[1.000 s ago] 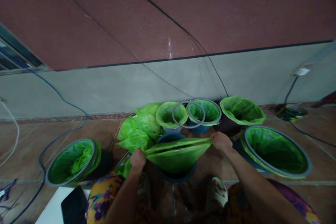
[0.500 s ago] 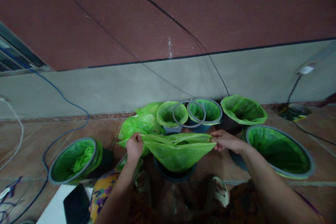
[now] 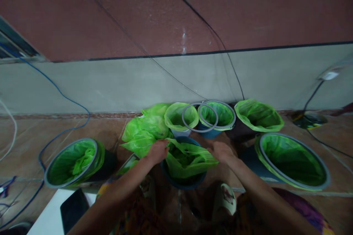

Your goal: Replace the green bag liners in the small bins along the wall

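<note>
A thin green trash bag (image 3: 184,165) hangs with its mouth parted inside a dark blue bin (image 3: 184,184) on the floor between my feet. Closed on the left side of the bag's rim is my left hand (image 3: 159,150). My right hand (image 3: 222,151) grips the opposite edge, to the right of the bin. Just beyond the bin, a loose grey ring (image 3: 200,130) rests across two smaller bins: a pale one lined in green (image 3: 180,132) and a blue one lined in green (image 3: 211,133).
A heap of green bags (image 3: 147,128) lies along the wall. Lined bins stand at left (image 3: 96,150), far right (image 3: 295,183) and back right (image 3: 259,115). A phone (image 3: 74,207) sits on a white surface (image 3: 45,213). A blue cable (image 3: 59,132) crosses the floor.
The bag has gone down into the bin, and its mouth, flat and stretched before, is now wider. My hands have come closer together while keeping hold of its edges.
</note>
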The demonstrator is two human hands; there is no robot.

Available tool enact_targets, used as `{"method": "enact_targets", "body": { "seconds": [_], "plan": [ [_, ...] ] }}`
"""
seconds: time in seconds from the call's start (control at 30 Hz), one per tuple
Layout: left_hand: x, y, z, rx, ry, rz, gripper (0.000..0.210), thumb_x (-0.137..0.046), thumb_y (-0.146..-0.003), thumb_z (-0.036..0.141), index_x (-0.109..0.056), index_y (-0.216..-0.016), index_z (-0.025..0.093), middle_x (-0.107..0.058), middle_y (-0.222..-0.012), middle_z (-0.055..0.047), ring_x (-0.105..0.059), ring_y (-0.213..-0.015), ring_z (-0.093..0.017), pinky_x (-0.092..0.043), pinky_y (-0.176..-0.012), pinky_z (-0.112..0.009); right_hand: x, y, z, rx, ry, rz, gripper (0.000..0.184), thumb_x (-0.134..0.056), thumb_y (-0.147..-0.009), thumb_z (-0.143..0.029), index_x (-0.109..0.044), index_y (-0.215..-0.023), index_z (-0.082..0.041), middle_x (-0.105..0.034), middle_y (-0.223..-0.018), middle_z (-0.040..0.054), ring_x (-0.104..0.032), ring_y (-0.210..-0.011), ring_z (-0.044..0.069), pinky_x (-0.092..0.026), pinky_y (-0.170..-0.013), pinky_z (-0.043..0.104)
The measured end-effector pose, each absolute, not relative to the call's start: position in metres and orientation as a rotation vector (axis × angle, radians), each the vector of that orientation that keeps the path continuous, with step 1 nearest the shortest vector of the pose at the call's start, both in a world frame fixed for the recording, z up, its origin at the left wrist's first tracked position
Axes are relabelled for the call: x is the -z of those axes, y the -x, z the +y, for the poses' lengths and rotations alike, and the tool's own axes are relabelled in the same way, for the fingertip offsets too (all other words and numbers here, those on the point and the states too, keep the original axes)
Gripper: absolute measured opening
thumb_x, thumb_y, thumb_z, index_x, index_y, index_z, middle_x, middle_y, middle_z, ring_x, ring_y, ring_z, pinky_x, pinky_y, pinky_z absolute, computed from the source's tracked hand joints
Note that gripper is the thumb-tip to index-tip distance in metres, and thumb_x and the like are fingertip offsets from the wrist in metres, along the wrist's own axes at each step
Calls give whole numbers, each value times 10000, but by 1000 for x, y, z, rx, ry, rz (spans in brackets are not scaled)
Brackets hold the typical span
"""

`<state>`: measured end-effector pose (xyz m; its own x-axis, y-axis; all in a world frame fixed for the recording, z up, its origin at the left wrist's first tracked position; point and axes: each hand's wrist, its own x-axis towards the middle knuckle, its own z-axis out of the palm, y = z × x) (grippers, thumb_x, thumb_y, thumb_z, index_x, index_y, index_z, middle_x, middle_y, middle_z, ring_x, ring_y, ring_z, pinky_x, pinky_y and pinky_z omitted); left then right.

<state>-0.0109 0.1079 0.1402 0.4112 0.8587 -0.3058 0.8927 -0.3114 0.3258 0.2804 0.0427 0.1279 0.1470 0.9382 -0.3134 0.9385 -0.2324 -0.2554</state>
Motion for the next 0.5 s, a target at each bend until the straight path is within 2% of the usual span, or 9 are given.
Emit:
{"method": "enact_targets", "body": {
  "seconds": [0.13,0.27,0.37,0.5],
  "plan": [
    [-119,-18,96,124,-2283,1102,338,-477,-881,184,-680,-1152,196,-677,-1171,-88,-571,-1187,-245,-385,-1099,-358,-110,-257,45,778,-2160,2249,295,-478,-892,-197,-696,-1090,-178,-734,-1052,97,-669,-1002,202,-448,-892,266],
    [-84,-40,90,262,-2279,1015,302,-498,-865,174,-693,-1086,107,-694,-1103,-171,-629,-1096,-307,-452,-1018,-406,-85,-226,49,897,-1973,2337,371,-410,-874,-101,-683,-1122,-142,-714,-1127,108,-650,-1033,193,-434,-937,280],
    [-58,-50,91,359,-2186,1083,301,-547,-856,220,-691,-1070,65,-694,-1084,-226,-650,-1059,-355,-481,-971,-435,-73,-208,58,821,-1899,2304,425,-370,-881,-65,-645,-1202,-103,-679,-1211,133,-608,-1123,196,-394,-1002,287],
    [-34,-56,92,519,-2054,1060,244,-664,-753,217,-716,-947,78,-696,-1067,-255,-637,-1069,-421,-476,-962,-514,-71,-199,73,695,-1880,2229,410,-360,-888,-63,-658,-1169,-87,-683,-1157,163,-580,-1128,243,-377,-1001,346]
  ]
}}
